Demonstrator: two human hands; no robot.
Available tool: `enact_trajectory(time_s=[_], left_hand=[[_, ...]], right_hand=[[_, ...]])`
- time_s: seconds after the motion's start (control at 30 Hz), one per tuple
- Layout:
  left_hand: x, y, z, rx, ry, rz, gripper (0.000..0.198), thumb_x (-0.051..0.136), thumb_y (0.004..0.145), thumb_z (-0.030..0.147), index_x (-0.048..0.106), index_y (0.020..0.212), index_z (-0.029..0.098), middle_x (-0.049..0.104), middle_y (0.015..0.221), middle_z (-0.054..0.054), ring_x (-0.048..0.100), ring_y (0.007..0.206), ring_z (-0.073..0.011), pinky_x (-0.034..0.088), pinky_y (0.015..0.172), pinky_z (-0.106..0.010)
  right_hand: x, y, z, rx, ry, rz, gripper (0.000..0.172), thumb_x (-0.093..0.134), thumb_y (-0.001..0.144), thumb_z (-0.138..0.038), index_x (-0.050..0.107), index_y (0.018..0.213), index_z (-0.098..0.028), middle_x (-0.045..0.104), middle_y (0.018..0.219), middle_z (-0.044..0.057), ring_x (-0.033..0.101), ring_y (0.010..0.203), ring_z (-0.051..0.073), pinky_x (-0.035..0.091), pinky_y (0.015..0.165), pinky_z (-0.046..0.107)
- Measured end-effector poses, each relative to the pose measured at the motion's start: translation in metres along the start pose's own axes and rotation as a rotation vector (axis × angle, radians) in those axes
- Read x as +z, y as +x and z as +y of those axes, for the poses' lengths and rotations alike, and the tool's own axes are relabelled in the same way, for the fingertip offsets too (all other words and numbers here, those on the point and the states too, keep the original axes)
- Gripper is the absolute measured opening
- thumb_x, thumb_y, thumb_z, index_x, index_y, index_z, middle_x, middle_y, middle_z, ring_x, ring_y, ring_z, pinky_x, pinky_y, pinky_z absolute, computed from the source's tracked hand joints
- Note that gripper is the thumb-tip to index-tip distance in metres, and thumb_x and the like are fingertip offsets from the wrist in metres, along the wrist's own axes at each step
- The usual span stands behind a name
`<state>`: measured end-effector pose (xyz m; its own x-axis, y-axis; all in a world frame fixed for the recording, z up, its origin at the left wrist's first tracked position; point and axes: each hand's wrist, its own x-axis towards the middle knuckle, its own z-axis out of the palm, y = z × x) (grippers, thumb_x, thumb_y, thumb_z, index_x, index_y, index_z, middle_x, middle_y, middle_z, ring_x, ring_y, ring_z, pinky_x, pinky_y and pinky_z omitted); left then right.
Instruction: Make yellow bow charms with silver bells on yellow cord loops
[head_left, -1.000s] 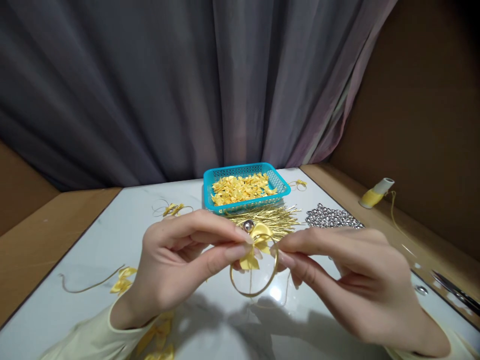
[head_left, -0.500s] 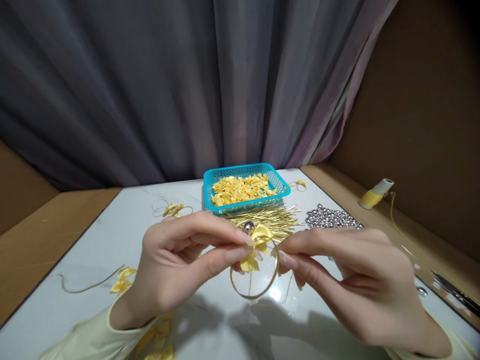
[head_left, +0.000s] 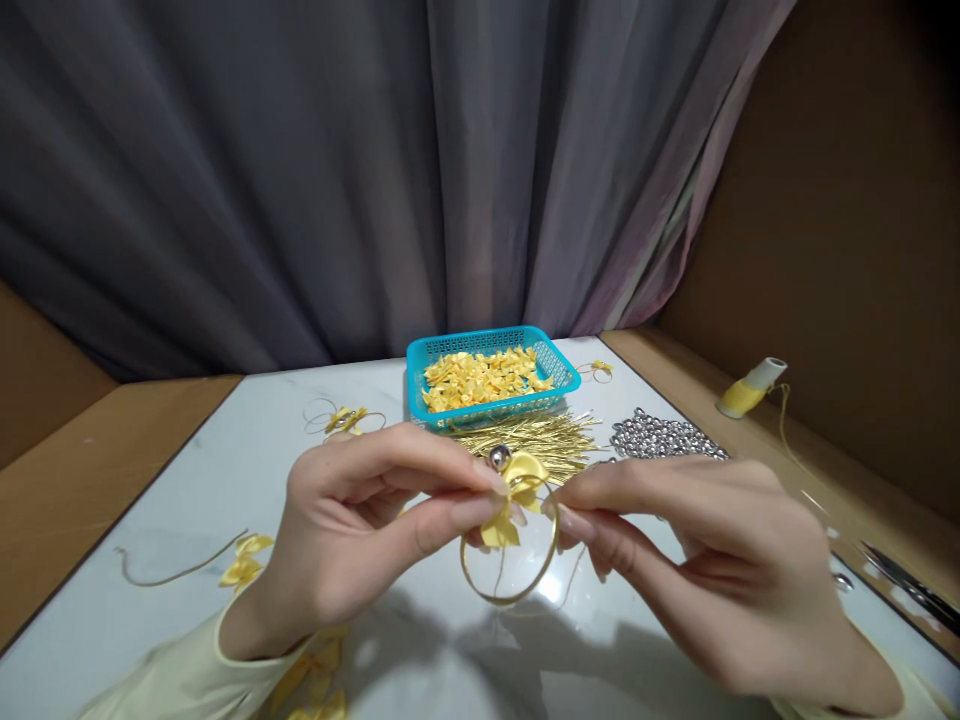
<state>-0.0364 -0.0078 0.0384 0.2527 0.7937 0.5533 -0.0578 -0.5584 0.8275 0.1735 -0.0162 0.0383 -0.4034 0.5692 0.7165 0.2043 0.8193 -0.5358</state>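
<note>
My left hand point(head_left: 367, 530) pinches a yellow ribbon bow point(head_left: 501, 530) between thumb and fingertips. A shiny silver bead point(head_left: 499, 458) sits at the bow's top. From the bow hangs a loop of flat gold wire point(head_left: 504, 600), held up above the table. My right hand point(head_left: 697, 560) is closed in a pinch at the loop's right side; its fingertips hide exactly what is gripped there. A thin thread point(head_left: 574, 575) dangles below the right fingertips.
Behind the hands, a blue basket point(head_left: 415, 385) holds yellow bows. Gold wire strips point(head_left: 555, 440) and silver beads point(head_left: 660, 435) lie before it. Scissors point(head_left: 911, 585) and a thread spool point(head_left: 750, 388) are at right. Bow pieces point(head_left: 246, 562) lie left; a curtain point(head_left: 375, 180) hangs behind.
The bead and the gold loop have shifted very slightly downward. Both hands keep nearly the same position and grip.
</note>
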Motion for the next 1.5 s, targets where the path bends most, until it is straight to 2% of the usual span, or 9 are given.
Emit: enact_trajectory(time_s=[0.3, 0.53, 0.7, 1.1, 1.5], left_hand=[[-0.001, -0.001, -0.001, 0.038, 0.037, -0.010, 0.029, 0.072, 0.074, 0.003, 0.076, 0.088, 0.029, 0.074, 0.078, 0.004, 0.068, 0.067, -0.0094, 0.057, 0.062, -0.014], [-0.002, 0.000, 0.000, 0.084, 0.101, -0.046, 0.031, 0.072, 0.074, 0.002, 0.075, 0.090, 0.028, 0.075, 0.079, 0.002, 0.068, 0.067, -0.0124, 0.057, 0.061, -0.020], [-0.004, 0.002, 0.002, 0.106, 0.107, -0.083, 0.029, 0.072, 0.072, 0.002, 0.075, 0.089, 0.025, 0.074, 0.076, 0.003, 0.066, 0.063, -0.0114, 0.057, 0.059, -0.020], [-0.005, 0.005, 0.008, 0.056, 0.116, -0.186, 0.028, 0.070, 0.072, 0.000, 0.076, 0.086, 0.023, 0.074, 0.068, -0.001, 0.068, 0.060, -0.0155, 0.056, 0.055, -0.023], [-0.004, 0.004, 0.010, -0.058, 0.056, -0.246, 0.029, 0.069, 0.072, -0.001, 0.077, 0.085, 0.024, 0.074, 0.070, -0.003, 0.067, 0.059, -0.0168, 0.055, 0.055, -0.025]], right_hand=[[0.003, 0.001, -0.001, 0.025, -0.009, 0.013, 0.009, 0.059, 0.082, -0.002, 0.062, 0.079, -0.009, 0.059, 0.062, -0.001, 0.051, 0.052, 0.003, 0.042, 0.051, 0.013], [0.002, -0.002, -0.002, 0.056, -0.025, -0.017, 0.009, 0.059, 0.085, -0.006, 0.061, 0.080, -0.012, 0.062, 0.064, -0.001, 0.056, 0.055, 0.006, 0.043, 0.052, 0.016], [0.002, 0.000, 0.001, 0.067, 0.016, -0.045, 0.009, 0.059, 0.085, -0.006, 0.062, 0.079, -0.013, 0.063, 0.066, -0.001, 0.055, 0.055, 0.005, 0.043, 0.053, 0.015], [-0.005, 0.004, 0.002, 0.086, 0.051, -0.129, 0.012, 0.057, 0.085, -0.006, 0.063, 0.076, -0.011, 0.065, 0.064, 0.001, 0.058, 0.053, 0.007, 0.042, 0.050, 0.017], [-0.004, 0.008, 0.009, 0.080, 0.120, -0.185, 0.013, 0.059, 0.085, -0.009, 0.062, 0.073, -0.012, 0.056, 0.056, -0.002, 0.046, 0.048, 0.005, 0.037, 0.046, 0.015]])
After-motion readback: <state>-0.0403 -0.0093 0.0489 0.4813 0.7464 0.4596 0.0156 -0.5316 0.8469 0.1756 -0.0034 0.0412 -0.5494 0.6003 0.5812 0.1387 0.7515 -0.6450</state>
